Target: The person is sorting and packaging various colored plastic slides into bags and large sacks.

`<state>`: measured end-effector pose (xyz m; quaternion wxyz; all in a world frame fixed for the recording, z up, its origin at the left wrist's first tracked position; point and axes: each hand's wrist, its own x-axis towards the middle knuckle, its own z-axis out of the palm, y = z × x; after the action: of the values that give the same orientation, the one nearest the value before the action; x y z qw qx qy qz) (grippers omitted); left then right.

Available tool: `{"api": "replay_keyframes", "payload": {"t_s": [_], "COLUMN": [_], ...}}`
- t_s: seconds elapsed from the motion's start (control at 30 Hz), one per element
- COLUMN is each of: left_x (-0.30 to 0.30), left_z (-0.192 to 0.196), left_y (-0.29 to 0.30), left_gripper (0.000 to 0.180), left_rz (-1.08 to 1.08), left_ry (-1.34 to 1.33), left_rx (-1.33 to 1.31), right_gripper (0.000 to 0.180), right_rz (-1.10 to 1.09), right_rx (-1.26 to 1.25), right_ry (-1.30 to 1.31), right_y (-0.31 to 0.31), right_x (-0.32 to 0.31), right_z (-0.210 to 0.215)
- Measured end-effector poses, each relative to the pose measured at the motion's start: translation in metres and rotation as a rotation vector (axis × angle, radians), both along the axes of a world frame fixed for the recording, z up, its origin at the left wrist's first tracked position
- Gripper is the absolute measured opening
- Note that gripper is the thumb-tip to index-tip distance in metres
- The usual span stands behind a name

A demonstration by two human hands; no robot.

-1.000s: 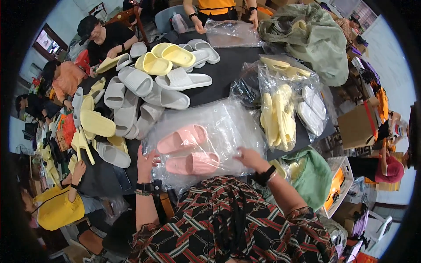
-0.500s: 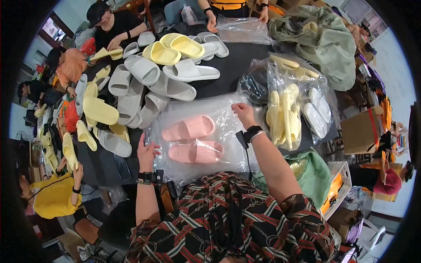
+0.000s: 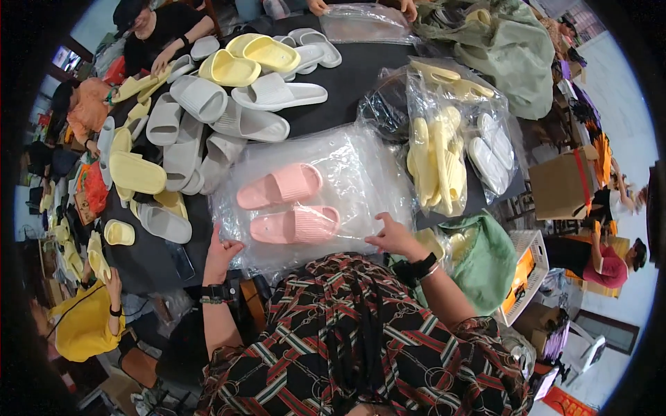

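Two pink slide slippers (image 3: 295,225) lie side by side on the dark table, with shiny clear film over and around them. The clear plastic bag (image 3: 347,170) spreads flat beyond them. At its lower left corner is my left hand (image 3: 220,258), its index finger and thumb apart, touching or almost touching the film. My right hand (image 3: 394,236) is at the bag's lower right side, index finger and thumb spread and the other fingers partly curled. Neither hand visibly grips the plastic.
Grey and yellow slides (image 3: 198,97) are heaped to the left. Bagged yellow slides (image 3: 440,156) and white slides (image 3: 491,152) sit at the right. A dark phone (image 3: 180,260) lies near the table's left edge. A green bag (image 3: 479,263) and white crate (image 3: 531,270) stand lower right. Co-workers surround the table.
My right hand has moved from the bag's far right edge down to its near right side. My left hand stays at the left corner. The whole view has shifted slightly.
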<state>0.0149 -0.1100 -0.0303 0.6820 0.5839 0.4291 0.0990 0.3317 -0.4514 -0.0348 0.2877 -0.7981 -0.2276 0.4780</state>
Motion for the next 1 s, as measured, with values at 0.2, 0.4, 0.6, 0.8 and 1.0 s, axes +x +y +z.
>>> {"api": "replay_keyframes", "payload": {"t_s": [0.2,0.4,0.6,0.8,1.0], "left_x": [0.002,-0.019,0.004,0.032,0.058], "left_z": [0.004,-0.011,0.0,-0.011,0.004], "left_y": [0.018,0.031,0.034,0.053,0.036], "left_gripper": [0.083,0.088,0.083,0.076,0.059], "left_rz": [-0.039,-0.24,0.042,0.08,0.245], "left_ry": [0.03,0.139,0.081,-0.081,-0.199], "left_rx": [0.06,0.055,-0.048,0.03,-0.205], "right_gripper": [0.058,0.068,0.092,0.14,0.148], "right_rz": [-0.101,0.263,0.295,0.701,0.75], "right_rx": [0.19,0.038,0.329,0.164,-0.007], "right_ry": [0.09,-0.202,-0.715,-0.739,-0.764], "right_y": [-0.006,-0.005,0.044,0.096,0.094], "right_x": [-0.012,-0.008,0.019,0.031,0.044], "right_z": [-0.023,-0.023,0.029,0.0,-0.028]}}
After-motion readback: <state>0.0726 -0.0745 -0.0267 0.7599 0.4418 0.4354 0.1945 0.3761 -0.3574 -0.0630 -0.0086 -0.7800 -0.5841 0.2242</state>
